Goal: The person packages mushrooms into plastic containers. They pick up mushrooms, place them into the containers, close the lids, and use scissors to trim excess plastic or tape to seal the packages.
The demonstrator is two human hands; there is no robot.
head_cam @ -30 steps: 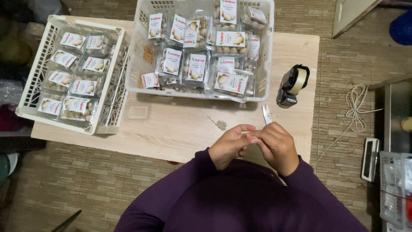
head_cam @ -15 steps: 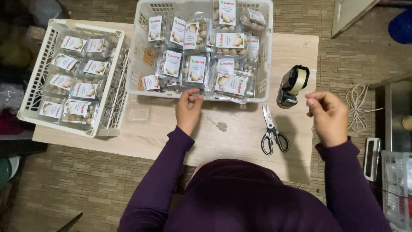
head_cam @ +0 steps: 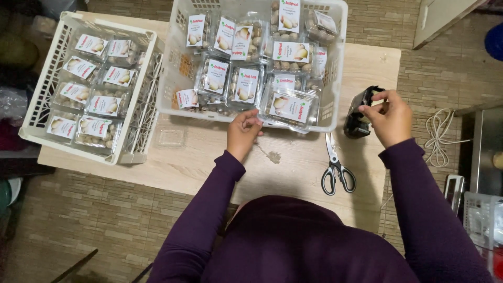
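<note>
Tape dispenser (head_cam: pixel 360 112), right of the basket (head_cam: pixel 335 68), is now pinched by the right hand (head_cam: pixel 390 118), while the left hand (head_cam: pixel 243 131), fingertips pressed together, has reached the basket's front rim.

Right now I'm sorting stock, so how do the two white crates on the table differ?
The left crate holds its clear packs in flat, tidy rows, while the middle crate holds packs heaped and tilted at odd angles. The left crate sits turned at a slant; the middle crate sits squarer to the table. The left hand is at the middle crate's front rim; no hand is near the left crate. Both are white, slotted plastic.
</note>
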